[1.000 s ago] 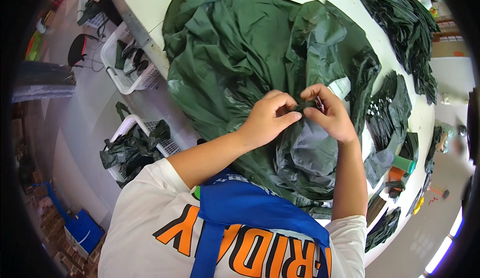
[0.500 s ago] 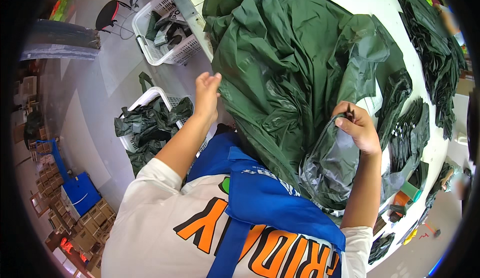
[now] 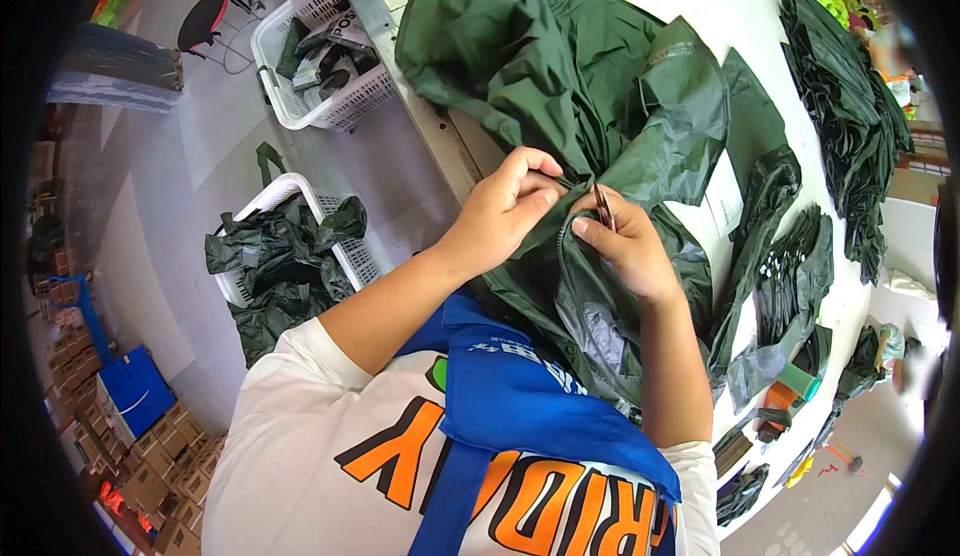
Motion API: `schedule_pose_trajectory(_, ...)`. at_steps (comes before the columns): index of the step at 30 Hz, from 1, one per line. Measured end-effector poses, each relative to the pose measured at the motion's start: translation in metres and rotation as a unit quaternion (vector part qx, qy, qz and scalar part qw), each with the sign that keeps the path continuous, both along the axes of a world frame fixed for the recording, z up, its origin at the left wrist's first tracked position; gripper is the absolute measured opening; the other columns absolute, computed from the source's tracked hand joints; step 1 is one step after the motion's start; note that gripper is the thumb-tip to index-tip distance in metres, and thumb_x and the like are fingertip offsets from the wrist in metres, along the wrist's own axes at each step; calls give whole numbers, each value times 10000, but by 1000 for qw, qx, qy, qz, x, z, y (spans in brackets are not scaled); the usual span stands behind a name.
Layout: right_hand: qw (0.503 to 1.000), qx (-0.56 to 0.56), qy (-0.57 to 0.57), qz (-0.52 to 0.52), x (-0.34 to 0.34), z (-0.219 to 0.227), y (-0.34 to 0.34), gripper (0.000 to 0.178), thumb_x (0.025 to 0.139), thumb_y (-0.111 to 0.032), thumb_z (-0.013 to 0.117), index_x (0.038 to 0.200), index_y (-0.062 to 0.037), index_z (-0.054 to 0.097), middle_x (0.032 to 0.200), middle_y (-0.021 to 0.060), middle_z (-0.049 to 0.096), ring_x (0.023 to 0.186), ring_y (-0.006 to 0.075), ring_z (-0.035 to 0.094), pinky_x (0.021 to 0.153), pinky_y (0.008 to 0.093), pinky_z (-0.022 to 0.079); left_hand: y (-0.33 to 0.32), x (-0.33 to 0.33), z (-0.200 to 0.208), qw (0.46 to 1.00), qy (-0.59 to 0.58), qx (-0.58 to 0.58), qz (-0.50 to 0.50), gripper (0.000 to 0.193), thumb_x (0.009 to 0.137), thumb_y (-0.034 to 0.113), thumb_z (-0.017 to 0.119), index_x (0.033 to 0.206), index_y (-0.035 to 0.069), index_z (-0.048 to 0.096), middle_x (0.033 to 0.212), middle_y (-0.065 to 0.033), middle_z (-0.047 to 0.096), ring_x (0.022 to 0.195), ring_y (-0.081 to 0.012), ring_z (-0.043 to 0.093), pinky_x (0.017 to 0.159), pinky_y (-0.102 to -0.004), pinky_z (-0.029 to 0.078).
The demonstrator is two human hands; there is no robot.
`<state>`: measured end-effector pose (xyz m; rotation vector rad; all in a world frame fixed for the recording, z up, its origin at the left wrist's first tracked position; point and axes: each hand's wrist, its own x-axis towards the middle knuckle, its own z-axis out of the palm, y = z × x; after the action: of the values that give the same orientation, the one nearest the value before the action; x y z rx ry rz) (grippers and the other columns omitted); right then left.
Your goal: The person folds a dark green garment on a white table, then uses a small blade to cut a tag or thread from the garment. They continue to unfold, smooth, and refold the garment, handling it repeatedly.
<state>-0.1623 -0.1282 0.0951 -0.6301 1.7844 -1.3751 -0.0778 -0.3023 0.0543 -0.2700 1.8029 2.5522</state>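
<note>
Head view shows a large dark green garment of thin, slightly shiny fabric (image 3: pixel 630 86), lying in loose folds on the white counter (image 3: pixel 755 16), directly in front of the person, with its near part hanging close to the blue apron (image 3: pixel 550 426). Along one near edge runs a dark toothed zip (image 3: pixel 562 266), which is open in the part that can be seen.

The left hand (image 3: pixel 505 211) has its thumb and fingers bent together and appears to pinch a small piece of the fabric. The right hand (image 3: pixel 630 251) is closed around a small dark metal tool with thin points (image 3: pixel 602 206), and its thumb lies by the zip. The exact point where tool and fabric meet is too small to tell.

As I judge, the work on this garment is in the middle: it is bunched and not folded, and I cannot tell which places are finished.

Just beside it, to the right, lies a white paper sheet (image 3: pixel 724 198); farther, a bundle of dark green pieces (image 3: pixel 795 276) and a long dark green stack (image 3: pixel 840 136). To the left, apart from the counter, stands a white plastic basket (image 3: pixel 355 261) filled with crumpled dark green pieces (image 3: pixel 285 256).
</note>
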Motion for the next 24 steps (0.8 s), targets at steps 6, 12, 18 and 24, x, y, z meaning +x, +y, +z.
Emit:
schedule_pose_trajectory(6,996,-50,-30,-63,14,-6,7,96,860,-63,614,921,9,593,1006,62,555,953,157,503,865,269,375,-12,-2,10,990,-98,84,-63,214,919,45,559,1129,16,533,905,-12,580,839,-64,570,750,-197,463)
schedule_pose_trajectory(12,997,-40,20,-71,19,-4,14,127,860,-71,625,954,11,601,1205,127,549,1105,194,496,955,299,354,1,2,17,998,-37,-48,-28,249,843,-48,616,1080,0,558,1052,-40,556,821,-84,590,724,-221,493)
schedule_pose_trajectory(18,995,-64,6,-74,23,3,19,130,857,-78,632,970,-14,616,1267,158,522,1170,223,485,978,312,340,11,-3,20,990,-21,-139,-21,167,849,-31,621,1014,-17,594,896,-33,615,781,-84,600,698,-226,495)
schedule_pose_trajectory(24,978,-30,131,-158,41,16,6,134,833,-28,635,964,-1,640,1100,144,599,1028,211,554,875,294,418,12,-1,33,961,71,-267,19,77,840,-24,628,914,-1,630,871,-65,618,755,-115,616,676,-232,497)
